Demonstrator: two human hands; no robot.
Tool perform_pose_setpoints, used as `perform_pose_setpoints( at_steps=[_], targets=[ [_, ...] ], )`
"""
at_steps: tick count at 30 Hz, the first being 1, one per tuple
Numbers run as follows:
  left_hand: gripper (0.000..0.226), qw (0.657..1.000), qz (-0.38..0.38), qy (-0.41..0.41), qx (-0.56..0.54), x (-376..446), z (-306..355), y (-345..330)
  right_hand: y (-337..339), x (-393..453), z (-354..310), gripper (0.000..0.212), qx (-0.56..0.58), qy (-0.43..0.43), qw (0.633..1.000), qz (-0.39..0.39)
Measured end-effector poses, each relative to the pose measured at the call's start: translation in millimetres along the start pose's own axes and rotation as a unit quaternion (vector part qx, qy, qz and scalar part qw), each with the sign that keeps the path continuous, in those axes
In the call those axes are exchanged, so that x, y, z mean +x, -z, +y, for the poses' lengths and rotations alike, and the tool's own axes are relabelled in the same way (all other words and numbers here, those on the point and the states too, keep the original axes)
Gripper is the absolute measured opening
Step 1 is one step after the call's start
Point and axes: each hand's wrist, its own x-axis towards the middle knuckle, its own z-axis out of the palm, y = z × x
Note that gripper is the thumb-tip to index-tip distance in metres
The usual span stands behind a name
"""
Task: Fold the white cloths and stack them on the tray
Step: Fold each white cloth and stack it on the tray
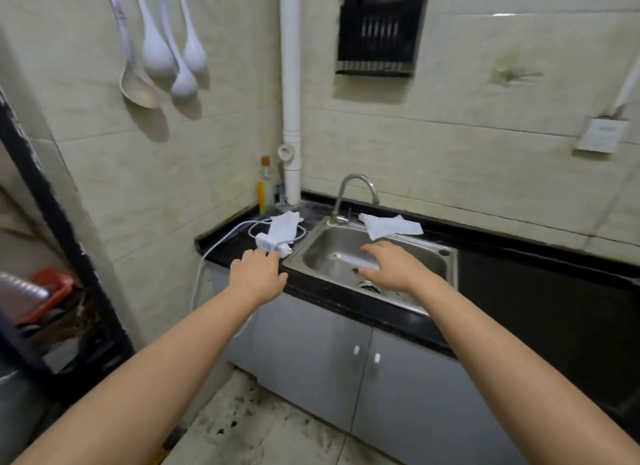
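Two white cloths lie unfolded on the black counter. One cloth (284,227) is draped over a white power strip (272,248) left of the sink. The other cloth (389,226) lies on the sink's back rim, right of the tap. My left hand (256,276) reaches toward the power strip, fingertips at its near end, fingers relaxed. My right hand (391,265) hovers over the sink basin with fingers stretched out, holding nothing. No tray is in view.
A steel sink (446,253) with a curved tap (353,194) is set in the counter (519,267). A bottle (266,187) and a white pipe (291,94) stand in the corner. Ladles (162,49) and a black rack (379,31) hang on the wall. Grey cabinet doors (332,364) sit below.
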Motion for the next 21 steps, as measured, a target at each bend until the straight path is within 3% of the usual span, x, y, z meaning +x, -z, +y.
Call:
perform_pose_setpoints(
  at_steps=[7, 12, 21],
  targets=[
    [0.041, 0.999, -0.019, 0.028, -0.014, 157, -51, -39, -29, 184, 1, 0.053, -0.02, 0.041, 0.998, -0.046],
    [0.041, 0.998, -0.047, 0.036, -0.011, 266, -86, -59, -53, 322, -14, 0.037, -0.004, 0.062, 0.995, -0.08],
    [0.041, 0.993, -0.1, 0.045, -0.037, 369, -118, -121, -142, 482, -16, 0.031, -0.004, 0.047, 0.987, -0.154]
  ],
)
